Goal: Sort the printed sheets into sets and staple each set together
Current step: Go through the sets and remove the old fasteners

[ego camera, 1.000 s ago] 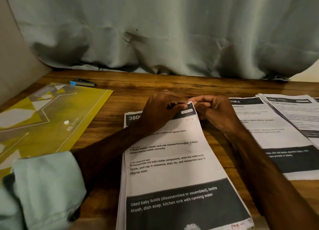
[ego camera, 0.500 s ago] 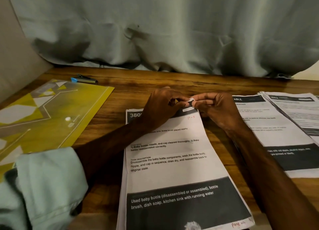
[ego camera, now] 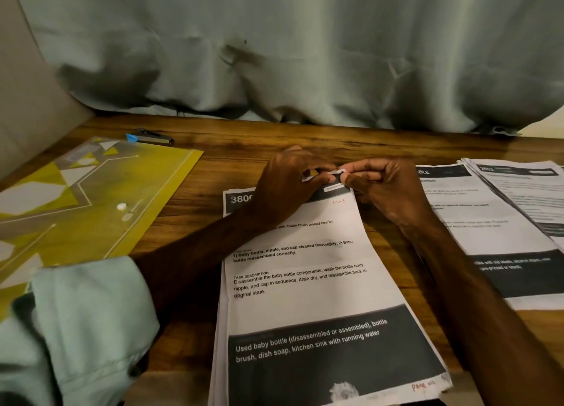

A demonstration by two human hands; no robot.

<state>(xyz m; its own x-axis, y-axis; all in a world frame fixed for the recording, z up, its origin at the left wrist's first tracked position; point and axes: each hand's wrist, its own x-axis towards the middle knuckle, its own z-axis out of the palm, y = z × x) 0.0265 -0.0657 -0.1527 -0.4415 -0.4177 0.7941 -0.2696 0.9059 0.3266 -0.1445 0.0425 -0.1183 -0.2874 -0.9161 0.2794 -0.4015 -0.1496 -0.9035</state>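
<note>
A stack of printed sheets lies in front of me on the wooden table, its top page headed "3800" and marked "P-1" in red. My left hand and my right hand meet at the stack's far right corner. Both pinch that corner, which is lifted and curled up between the fingertips. A blue and black stapler lies at the far left of the table, away from both hands.
A yellow patterned folder covers the table's left side. Two more piles of printed sheets lie to the right, overlapping. A grey curtain hangs behind the table's far edge.
The corner of the stack has been lifted and bent up a little more between the two hands. The view has shifted slightly; the hands stay at the same corner.
</note>
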